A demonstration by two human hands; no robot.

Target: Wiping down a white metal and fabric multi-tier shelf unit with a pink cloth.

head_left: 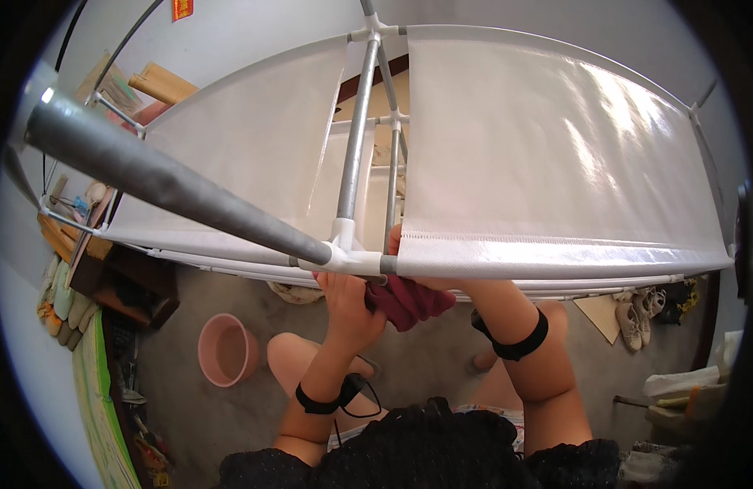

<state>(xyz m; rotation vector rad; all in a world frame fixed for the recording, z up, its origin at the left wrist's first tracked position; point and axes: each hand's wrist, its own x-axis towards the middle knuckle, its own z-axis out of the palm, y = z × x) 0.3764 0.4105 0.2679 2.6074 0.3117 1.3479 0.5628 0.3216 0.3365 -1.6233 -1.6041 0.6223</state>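
Well, farthest left on my feed, a thick grey tube (181, 179) slants from well beyond the left fingers down to a white joint (341, 254) right above them. Left of those fingers and lower, a pink bucket (229, 352) stands on the grey floor (425, 363); farther away from them, past the tube, I see a pale left panel (238, 138) stretched on the frame. A black strap (317, 403) circles the forearm below the left fingers.

My left hand (353, 308) reaches up, its fingers bent against the underside of the joint; their tips are partly hidden, so I cannot tell how tightly they close. Just to their right, a bunched dark red cloth (413, 303) hangs below the joint, between both hands and touching the left one.

My right hand (443, 284) is at the cloth's upper edge, mostly covered by the frame, so I cannot tell how wide its fingers are. Above and to the right of them spreads a glossy right panel (547, 147), and another black strap (527, 344) rings that forearm. Well off to their right, pale shoes (629, 326) rest on the floor.
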